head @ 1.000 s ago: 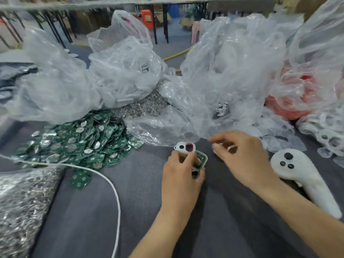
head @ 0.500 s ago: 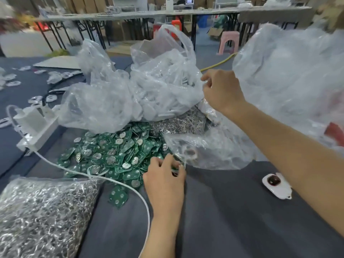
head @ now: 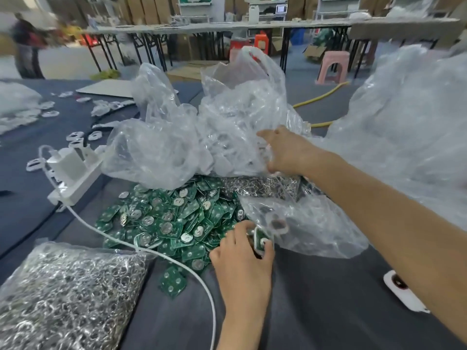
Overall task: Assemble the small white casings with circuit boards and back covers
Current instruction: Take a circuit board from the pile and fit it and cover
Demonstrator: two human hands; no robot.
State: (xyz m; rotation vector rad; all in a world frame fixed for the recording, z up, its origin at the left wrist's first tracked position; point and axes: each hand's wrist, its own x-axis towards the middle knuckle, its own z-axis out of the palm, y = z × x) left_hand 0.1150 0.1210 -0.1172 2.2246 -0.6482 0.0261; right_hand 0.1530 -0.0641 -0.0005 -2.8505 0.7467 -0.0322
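Pinching a green circuit board (head: 262,240), the left hand (head: 242,258) is resting low while the right hand (head: 285,150) is pressing open-fingered against a clear bag (head: 235,109).

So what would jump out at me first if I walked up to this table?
Probably the heap of green circuit boards in the middle of the dark table, with crumpled clear plastic bags piled behind it. At the near left lies a bag of shiny metal rings. The right hand reaches to the bags; the left hand grips a small green board beside the heap.
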